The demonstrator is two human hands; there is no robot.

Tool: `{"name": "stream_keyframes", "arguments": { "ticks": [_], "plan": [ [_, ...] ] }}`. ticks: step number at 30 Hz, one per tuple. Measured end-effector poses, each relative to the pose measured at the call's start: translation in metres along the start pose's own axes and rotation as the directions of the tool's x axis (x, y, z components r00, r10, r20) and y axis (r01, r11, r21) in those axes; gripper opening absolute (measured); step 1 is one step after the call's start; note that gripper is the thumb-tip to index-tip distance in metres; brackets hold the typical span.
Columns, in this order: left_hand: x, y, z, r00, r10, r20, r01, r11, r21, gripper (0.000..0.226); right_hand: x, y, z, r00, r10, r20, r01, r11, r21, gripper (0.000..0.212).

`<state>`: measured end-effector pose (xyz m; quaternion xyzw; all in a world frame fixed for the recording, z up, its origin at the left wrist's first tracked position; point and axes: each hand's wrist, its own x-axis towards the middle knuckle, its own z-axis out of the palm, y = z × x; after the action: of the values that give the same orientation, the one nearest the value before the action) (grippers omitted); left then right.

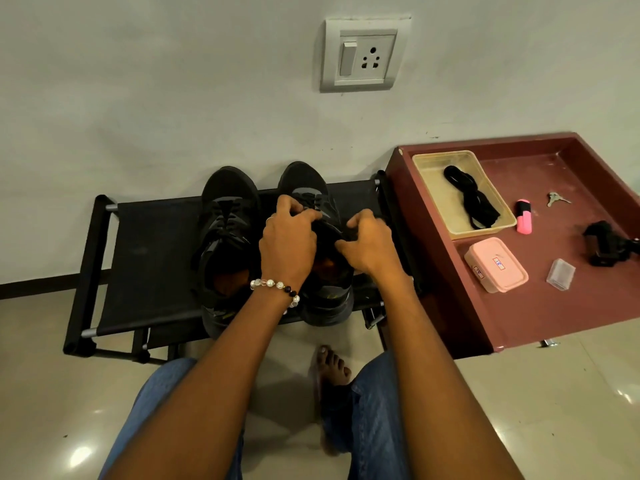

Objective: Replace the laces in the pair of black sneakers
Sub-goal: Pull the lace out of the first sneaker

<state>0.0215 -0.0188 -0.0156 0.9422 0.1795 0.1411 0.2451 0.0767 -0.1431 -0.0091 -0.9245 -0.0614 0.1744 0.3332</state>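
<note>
Black sneakers (pixel 228 237) side by side

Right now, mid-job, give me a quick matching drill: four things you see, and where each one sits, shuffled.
Things:
1. spare laces
2. keys
3. sneakers
4. pink box

Places:
A. on the black rack
B. in the clear tub
C. on the red tray, near its far edge
D. on the red tray, just nearer than the tub

Pairs: 1-B, 2-C, 3-A, 4-D
</note>
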Motion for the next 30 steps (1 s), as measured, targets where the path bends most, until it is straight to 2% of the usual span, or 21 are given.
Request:
{"name": "stream_keyframes", "arguments": {
  "ticks": [3, 5, 6, 10, 12, 14, 16, 17, 18, 19, 20, 22, 23, 26, 28, 30],
  "plan": [
    [-0.001, -0.002, 0.003, 0.996, 0.083, -0.016, -0.081, 0.993, 0.084, 0.025, -0.007, -0.003, -0.002, 0.994, -0.054, -0.096, 0.041, 0.990, -0.133, 0.048],
    [0.000, -0.002, 0.006, 0.992, 0.123, -0.039, -0.117, 0.985, 0.129, 0.022, -0.011, -0.008, -0.003, 0.986, -0.127, -0.112, 0.086, 0.944, -0.318, 0.044],
    [0.001, -0.002, 0.006, 0.989, 0.142, -0.044, -0.134, 0.981, 0.142, 0.022, -0.012, -0.009, -0.003, 0.984, -0.151, -0.098, 0.108, 0.931, -0.348, 0.040],
    [0.004, 0.000, 0.001, 0.990, 0.115, -0.082, -0.110, 0.992, 0.056, 0.020, -0.013, -0.013, 0.002, 0.991, -0.129, -0.037, 0.116, 0.960, -0.256, 0.034],
    [0.004, 0.002, -0.001, 0.991, -0.006, -0.130, -0.003, 0.998, -0.067, 0.018, -0.012, -0.013, 0.003, 0.994, -0.101, -0.044, 0.089, 0.972, -0.218, 0.033],
    [0.007, 0.001, -0.003, 0.961, -0.232, -0.153, 0.184, 0.944, -0.275, 0.015, -0.012, -0.012, 0.003, 0.996, -0.070, -0.049, 0.060, 0.981, -0.183, 0.032],
    [0.014, -0.004, -0.003, 0.882, -0.462, -0.093, 0.363, 0.791, -0.492, 0.008, -0.013, -0.011, 0.003, 0.998, -0.043, -0.056, 0.033, 0.987, -0.160, 0.030],
    [0.016, -0.006, -0.004, 0.854, -0.518, -0.054, 0.398, 0.716, -0.574, 0.003, -0.013, -0.010, 0.004, 0.998, -0.030, -0.060, 0.021, 0.988, -0.151, 0.030],
    [0.018, -0.008, -0.004, 0.850, -0.527, -0.028, 0.402, 0.682, -0.611, 0.009, -0.013, -0.010, 0.004, 0.998, -0.018, -0.065, 0.008, 0.989, -0.146, 0.032],
    [0.019, -0.007, -0.006, 0.876, -0.482, -0.015, 0.380, 0.709, -0.595, 0.017, -0.013, -0.011, 0.005, 0.997, -0.006, -0.071, -0.005, 0.989, -0.146, 0.034],
    [0.019, -0.006, -0.008, 0.920, -0.392, -0.011, 0.327, 0.782, -0.531, 0.023, -0.014, -0.011, 0.005, 0.997, 0.008, -0.076, -0.019, 0.988, -0.150, 0.036],
    [0.019, -0.006, -0.011, 0.989, -0.143, 0.029, 0.145, 0.946, -0.291, 0.033, -0.014, -0.013, 0.006, 0.997, 0.022, -0.079, -0.035, 0.986, -0.166, 0.037],
    [0.018, -0.004, -0.015, 0.996, -0.046, 0.080, 0.057, 0.988, -0.142, 0.033, -0.015, -0.014, 0.007, 0.997, 0.022, -0.078, -0.035, 0.984, -0.173, 0.035],
    [0.016, -0.004, -0.019, 0.979, 0.138, 0.149, -0.164, 0.970, 0.178, 0.030, -0.016, -0.017, 0.007, 0.996, 0.030, -0.080, -0.044, 0.982, -0.184, 0.032],
    [0.013, -0.006, -0.015, 0.976, 0.193, 0.101, -0.214, 0.938, 0.272, 0.028, -0.016, -0.018, 0.007, 0.995, 0.034, -0.094, -0.051, 0.981, -0.186, 0.036],
    [0.011, -0.004, -0.011, 0.977, 0.211, 0.034, -0.211, 0.933, 0.290, 0.024, -0.017, -0.018, 0.007, 0.993, 0.036, -0.109, -0.056, 0.981, -0.184, 0.037]
  ]
}}
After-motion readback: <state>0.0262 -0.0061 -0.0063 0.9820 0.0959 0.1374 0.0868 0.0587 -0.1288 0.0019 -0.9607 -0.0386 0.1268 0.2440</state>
